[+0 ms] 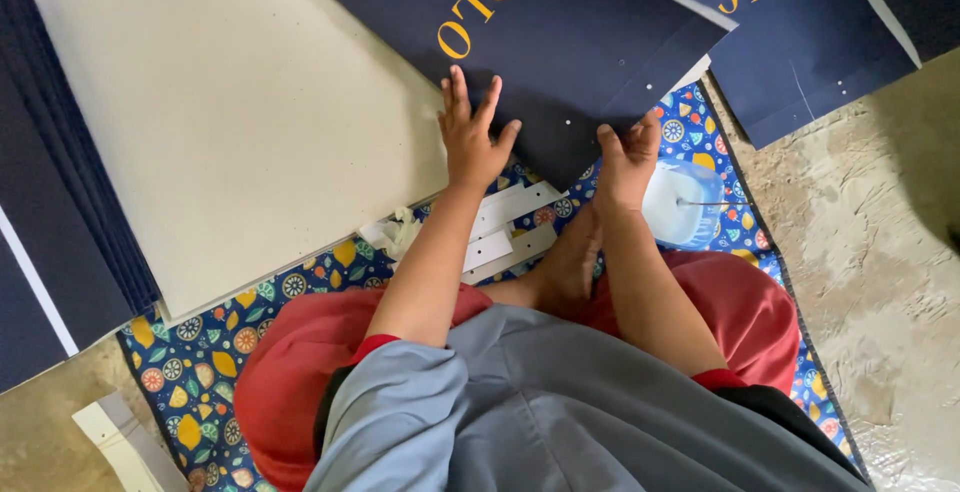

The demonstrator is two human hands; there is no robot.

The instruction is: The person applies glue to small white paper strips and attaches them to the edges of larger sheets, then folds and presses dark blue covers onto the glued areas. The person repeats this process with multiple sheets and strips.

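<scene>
A beige board [230,122] covers the mat's [200,362] left side. The left hand [472,137] lies open, fingers spread flat on a navy sheet [560,42] with gold lettering, at the mat's far edge. The right hand [628,160] pinches the sheet's near corner, beside a white tub [685,207].

Probably a home workshop: card sheets [240,122] over concrete floor [870,252].
</scene>
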